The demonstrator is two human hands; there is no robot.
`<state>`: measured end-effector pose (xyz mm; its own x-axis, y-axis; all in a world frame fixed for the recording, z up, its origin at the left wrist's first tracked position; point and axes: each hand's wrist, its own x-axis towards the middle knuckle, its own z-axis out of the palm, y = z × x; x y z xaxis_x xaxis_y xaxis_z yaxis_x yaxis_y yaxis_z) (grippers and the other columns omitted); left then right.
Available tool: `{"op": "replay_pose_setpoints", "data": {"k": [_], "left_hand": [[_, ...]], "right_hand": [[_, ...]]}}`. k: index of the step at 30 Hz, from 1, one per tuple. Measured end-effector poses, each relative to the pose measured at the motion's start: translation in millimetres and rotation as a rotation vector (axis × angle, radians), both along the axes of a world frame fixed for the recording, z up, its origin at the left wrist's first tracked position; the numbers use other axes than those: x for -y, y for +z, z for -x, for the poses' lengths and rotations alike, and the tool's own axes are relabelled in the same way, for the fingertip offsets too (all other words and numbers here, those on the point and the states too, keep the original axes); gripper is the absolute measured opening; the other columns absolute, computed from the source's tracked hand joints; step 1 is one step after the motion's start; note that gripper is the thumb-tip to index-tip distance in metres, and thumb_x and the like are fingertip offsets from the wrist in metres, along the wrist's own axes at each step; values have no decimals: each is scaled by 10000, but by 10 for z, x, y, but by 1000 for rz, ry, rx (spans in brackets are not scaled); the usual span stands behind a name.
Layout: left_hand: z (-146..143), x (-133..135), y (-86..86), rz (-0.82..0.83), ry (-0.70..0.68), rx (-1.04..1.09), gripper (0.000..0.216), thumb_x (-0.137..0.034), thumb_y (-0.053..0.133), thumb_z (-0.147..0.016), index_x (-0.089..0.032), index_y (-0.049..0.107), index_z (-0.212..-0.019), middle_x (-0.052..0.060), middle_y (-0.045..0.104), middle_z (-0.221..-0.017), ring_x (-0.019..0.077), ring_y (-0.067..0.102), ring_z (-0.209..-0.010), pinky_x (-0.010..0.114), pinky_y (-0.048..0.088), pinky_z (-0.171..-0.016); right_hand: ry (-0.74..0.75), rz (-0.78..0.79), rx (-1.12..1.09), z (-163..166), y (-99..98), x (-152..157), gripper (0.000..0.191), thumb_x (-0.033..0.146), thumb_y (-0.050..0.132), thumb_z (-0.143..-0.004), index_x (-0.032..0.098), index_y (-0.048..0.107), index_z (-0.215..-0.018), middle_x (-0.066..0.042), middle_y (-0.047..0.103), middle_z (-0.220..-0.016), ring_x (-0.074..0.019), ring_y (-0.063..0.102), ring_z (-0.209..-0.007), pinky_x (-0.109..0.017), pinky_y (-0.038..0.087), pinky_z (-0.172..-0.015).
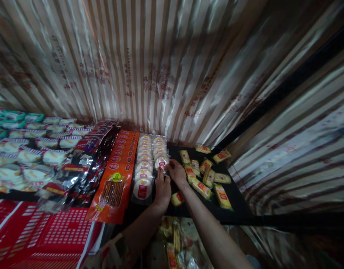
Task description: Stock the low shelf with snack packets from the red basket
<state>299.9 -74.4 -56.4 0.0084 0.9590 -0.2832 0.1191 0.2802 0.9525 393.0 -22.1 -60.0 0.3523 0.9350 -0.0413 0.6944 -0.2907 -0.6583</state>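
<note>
My left hand (162, 189) reaches up to a clear packet with round white crackers (160, 163) and a red label, fingers on its near edge. At the same packet's right edge is my right hand (177, 173), its fingers curled in against it. That packet lies at the near end of a short overlapping column of similar ones. Directly left is a longer column of round white cracker packets (143, 177). Loose small yellow snack packs (200, 187) are scattered on the black surface (239, 201) to the right.
Orange snack bags (114, 186) overlap in a column further left, beside dark red and black packets (90, 160). White and teal packs (34, 149) fill the far left. A red plastic basket (62, 231) stands in front. More packs (174, 243) lie below my arms. Striped curtain (160, 74) hangs behind.
</note>
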Motion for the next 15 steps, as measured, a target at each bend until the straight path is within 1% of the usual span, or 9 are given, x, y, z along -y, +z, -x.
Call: {"op": "replay_pose_setpoints", "data": {"k": [2, 4, 6, 8, 10, 11, 13, 14, 15], "left_hand": [[4, 1, 2, -9, -11, -28, 537, -195, 374, -836, -81, 369, -1361, 100, 282, -1484, 167, 235, -1373, 283, 163, -1136], [14, -2, 22, -8, -17, -59, 524, -184, 378, -834, -83, 388, -1348, 101, 275, -1487, 184, 238, -1372, 304, 166, -1138], [31, 3, 71, -6, -14, -94, 505, -164, 386, -828, -81, 415, -1325, 114, 296, -1478, 202, 252, -1368, 331, 176, -1137], [56, 46, 145, -58, -5, -118, 461, -156, 390, -828, -87, 463, -1278, 126, 366, -1441, 208, 296, -1349, 350, 200, -1131], [81, 166, 215, -153, -16, -104, 385, -158, 380, -835, -112, 529, -1187, 123, 489, -1340, 200, 414, -1272, 355, 285, -1093], [88, 262, 238, -194, -34, -83, 343, -164, 377, -839, -133, 562, -1126, 110, 554, -1254, 192, 492, -1194, 353, 346, -1052], [84, 528, 239, -255, -112, -22, 277, -173, 376, -844, -170, 601, -1005, 68, 634, -1056, 164, 598, -991, 331, 446, -939], [68, 691, 213, -270, -170, 12, 255, -176, 382, -845, -181, 611, -955, 49, 647, -973, 151, 614, -907, 316, 471, -887], [42, 864, 169, -270, -242, 49, 241, -175, 390, -846, -185, 618, -925, 35, 649, -920, 141, 616, -846, 302, 485, -846]], "right_hand": [[12, 2, 44, 29, 15, -1, 319, 229, 547, -767, 211, 603, -1080, -48, 690, -969, -178, 640, -871, -278, 475, -774], [11, -42, 44, 54, 44, 28, 348, 220, 542, -767, 175, 587, -1109, -79, 684, -972, -188, 639, -857, -302, 485, -780], [10, -161, 30, 69, 97, 116, 363, 240, 537, -770, 141, 583, -1117, -111, 669, -998, -200, 630, -857, -337, 488, -800], [15, -320, -6, 62, 171, 294, 357, 281, 513, -791, 128, 585, -1106, -127, 652, -1029, -204, 618, -876, -358, 486, -817], [3, -449, -73, 21, 245, 584, 335, 319, 470, -826, 137, 593, -1080, -120, 647, -1039, -197, 609, -897, -352, 487, -817], [-30, -492, -107, -17, 270, 770, 323, 333, 453, -840, 145, 597, -1061, -111, 648, -1031, -191, 608, -902, -346, 486, -818], [-156, -561, -131, -133, 276, 1211, 308, 362, 452, -848, 165, 599, -1033, -94, 648, -1023, -186, 606, -920, -347, 473, -845], [-224, -575, -120, -212, 249, 1454, 306, 370, 451, -848, 170, 599, -1026, -88, 648, -1012, -188, 603, -934, -352, 461, -867], [-281, -554, -99, -302, 200, 1703, 313, 380, 450, -845, 171, 598, -1025, -87, 648, -997, -192, 604, -927, -353, 461, -864]]}}
